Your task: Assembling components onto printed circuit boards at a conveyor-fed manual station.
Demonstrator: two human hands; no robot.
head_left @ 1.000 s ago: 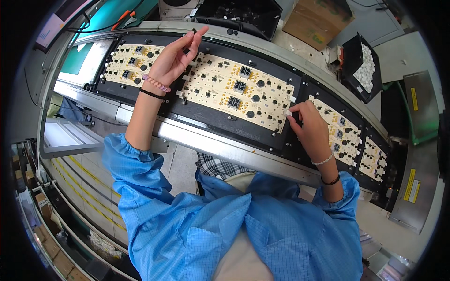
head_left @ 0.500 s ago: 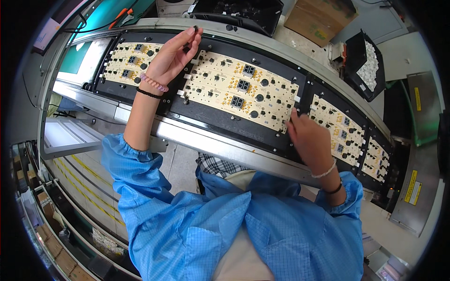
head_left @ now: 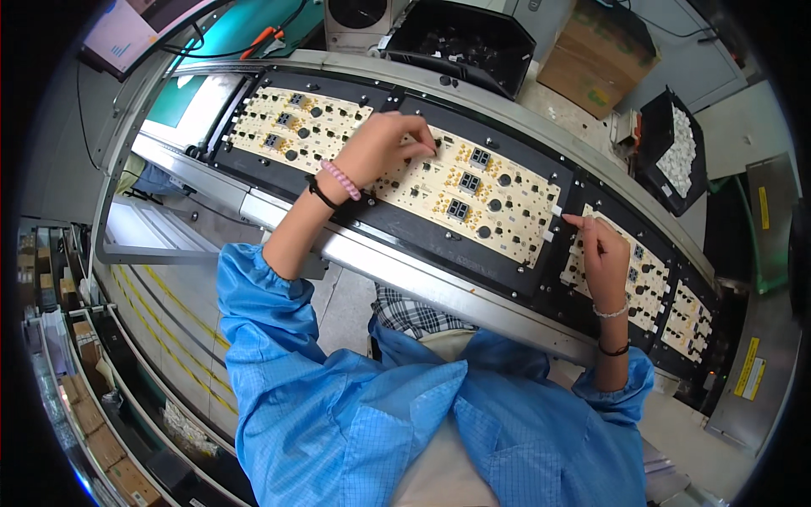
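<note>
A cream circuit board [head_left: 500,243] lies in the black carrier in front of me, with small black parts and square display blocks [head_left: 469,182] on it. My left hand [head_left: 380,148] is bent over the left part of this board. Its thumb and forefinger are closed on a small black component [head_left: 435,149], just above the board's surface. At the board's right edge sit two white connectors [head_left: 557,210]. My right hand [head_left: 605,258] hovers over the neighbouring board [head_left: 577,260], forefinger stretched toward the upper connector and other fingers curled; nothing shows in it.
Another populated board [head_left: 245,127] lies left along the metal rail [head_left: 380,262], and a smaller one [head_left: 688,321] far right. Behind the line stand a black bin [head_left: 460,42] of dark parts, a cardboard box [head_left: 596,59] and a black tray with white pieces [head_left: 677,152].
My left hand has come down from the carrier's far edge to the middle board, still pinching the black component. My right hand has moved off the board's lower right corner, its forefinger now extended.
</note>
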